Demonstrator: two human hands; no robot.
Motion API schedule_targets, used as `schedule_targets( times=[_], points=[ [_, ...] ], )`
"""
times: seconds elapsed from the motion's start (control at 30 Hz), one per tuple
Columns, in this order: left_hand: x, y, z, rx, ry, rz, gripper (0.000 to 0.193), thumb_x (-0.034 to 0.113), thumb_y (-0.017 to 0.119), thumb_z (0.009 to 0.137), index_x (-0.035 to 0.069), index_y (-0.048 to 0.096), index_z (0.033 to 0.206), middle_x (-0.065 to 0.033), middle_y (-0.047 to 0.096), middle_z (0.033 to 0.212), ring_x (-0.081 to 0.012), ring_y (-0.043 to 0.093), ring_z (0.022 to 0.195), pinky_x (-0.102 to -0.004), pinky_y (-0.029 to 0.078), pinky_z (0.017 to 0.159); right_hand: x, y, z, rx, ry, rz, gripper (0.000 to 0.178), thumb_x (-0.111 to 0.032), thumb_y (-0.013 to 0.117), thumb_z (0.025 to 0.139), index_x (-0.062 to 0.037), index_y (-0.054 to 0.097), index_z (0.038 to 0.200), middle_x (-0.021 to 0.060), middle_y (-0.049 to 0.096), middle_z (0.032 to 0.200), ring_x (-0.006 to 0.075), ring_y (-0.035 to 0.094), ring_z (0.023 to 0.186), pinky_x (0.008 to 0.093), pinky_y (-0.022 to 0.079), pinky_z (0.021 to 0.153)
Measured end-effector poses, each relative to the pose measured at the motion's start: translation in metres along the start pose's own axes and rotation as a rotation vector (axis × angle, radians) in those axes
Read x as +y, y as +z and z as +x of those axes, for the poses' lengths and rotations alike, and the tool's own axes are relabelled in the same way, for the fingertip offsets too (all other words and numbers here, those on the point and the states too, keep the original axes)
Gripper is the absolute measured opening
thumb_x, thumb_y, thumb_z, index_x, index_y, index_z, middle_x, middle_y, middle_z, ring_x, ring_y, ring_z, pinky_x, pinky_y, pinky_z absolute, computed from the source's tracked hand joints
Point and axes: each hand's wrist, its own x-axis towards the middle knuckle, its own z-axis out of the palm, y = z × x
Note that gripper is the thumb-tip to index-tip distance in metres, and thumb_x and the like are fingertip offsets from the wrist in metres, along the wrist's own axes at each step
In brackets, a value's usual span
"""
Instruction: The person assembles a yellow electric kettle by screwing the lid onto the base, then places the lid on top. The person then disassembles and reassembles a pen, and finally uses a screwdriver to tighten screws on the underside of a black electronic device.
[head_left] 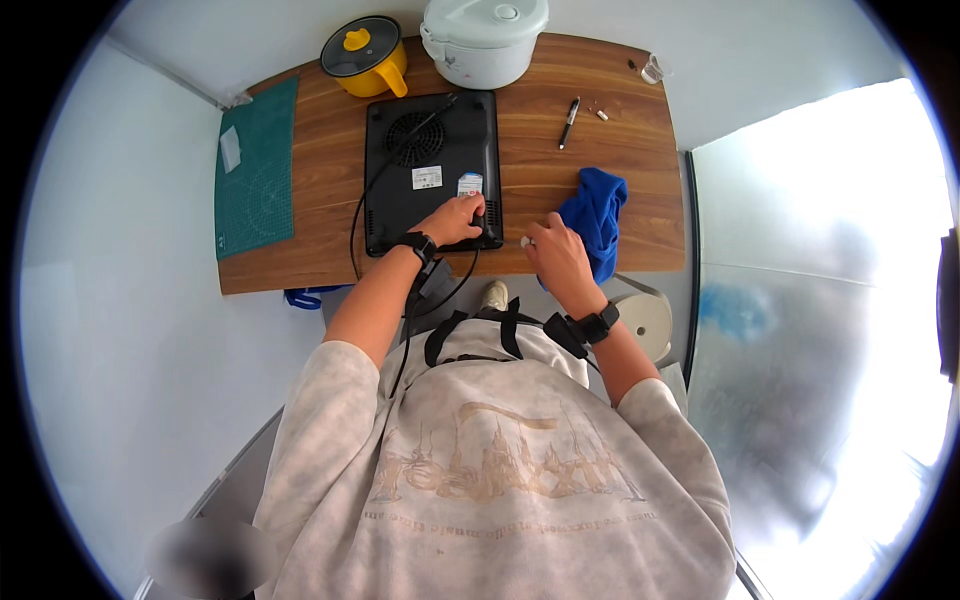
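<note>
A black induction cooker (400, 215) lies on the table with its vented underside up and its power cord across it. My left hand (452, 221) is on its near right part, beside a small label (469, 185). The fingers there bend down and press together; what they hold, if anything, is hidden. Just past the cooker's near right corner, my right hand (560, 255) is closed in a pinch. A small pale object (527, 241) shows at its fingertips, with a thin dark line running toward the corner. A blue cloth (600, 205) lies crumpled beside this hand.
Behind the cooker stand a yellow pot (378, 75) with a glass lid and a white lidded cooker (485, 45). A green cutting mat (258, 190) covers the table's left end. A pen (569, 124) and small bits lie right. A stool (640, 325) stands below.
</note>
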Motion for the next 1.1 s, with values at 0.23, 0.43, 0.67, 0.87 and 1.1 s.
schedule_targets(
  times=[0.23,0.43,0.67,0.87,1.1],
  points=[
    [-0.010,-0.002,-0.002,0.029,0.070,-0.061,0.032,0.006,0.073,0.074,0.004,0.048,0.094,-0.0135,0.056,0.089,-0.0311,0.059,0.080,-0.0417,0.048,0.071,-0.037,0.004,0.033,0.010,-0.150,-0.100,0.014,-0.006,0.065,0.078,-0.0024,0.067,0.092,0.0163,0.052,0.103,0.0336,0.058,0.092,0.0417,0.056,0.077],
    [-0.015,-0.002,-0.005,0.054,0.121,-0.075,0.033,0.006,0.073,0.073,0.004,0.049,0.094,-0.0141,0.057,0.089,-0.0314,0.060,0.079,-0.0416,0.048,0.070,-0.046,-0.004,0.032,0.080,-0.132,0.128,0.020,-0.015,0.065,0.090,-0.0032,0.058,0.104,0.0157,0.058,0.093,0.0336,0.061,0.091,0.0441,0.053,0.077],
    [-0.015,-0.002,-0.004,0.037,0.088,-0.067,0.033,0.006,0.073,0.074,0.004,0.048,0.094,-0.0141,0.057,0.090,-0.0313,0.060,0.079,-0.0417,0.049,0.071,-0.039,-0.012,0.032,-0.024,0.070,-0.057,0.027,-0.029,0.064,0.094,-0.0048,0.054,0.100,0.0183,0.061,0.084,0.0330,0.069,0.070,0.0403,0.056,0.055],
    [-0.013,0.000,-0.004,0.023,0.070,-0.058,0.032,0.006,0.073,0.074,0.004,0.048,0.094,-0.0143,0.056,0.090,-0.0314,0.059,0.080,-0.0419,0.048,0.071,-0.011,0.009,0.029,-0.070,-0.010,-0.198,0.030,-0.028,0.065,0.093,-0.0055,0.051,0.107,0.0171,0.062,0.078,0.0322,0.068,0.066,0.0406,0.057,0.054],
    [-0.012,0.002,-0.008,0.031,0.065,-0.063,0.032,0.006,0.073,0.074,0.004,0.047,0.094,-0.0140,0.055,0.090,-0.0313,0.058,0.079,-0.0422,0.047,0.071,-0.035,-0.007,0.025,0.014,-0.040,0.247,0.029,-0.012,0.071,0.086,-0.0030,0.051,0.106,0.0163,0.060,0.098,0.0381,0.066,0.081,0.0432,0.056,0.064]
  ],
)
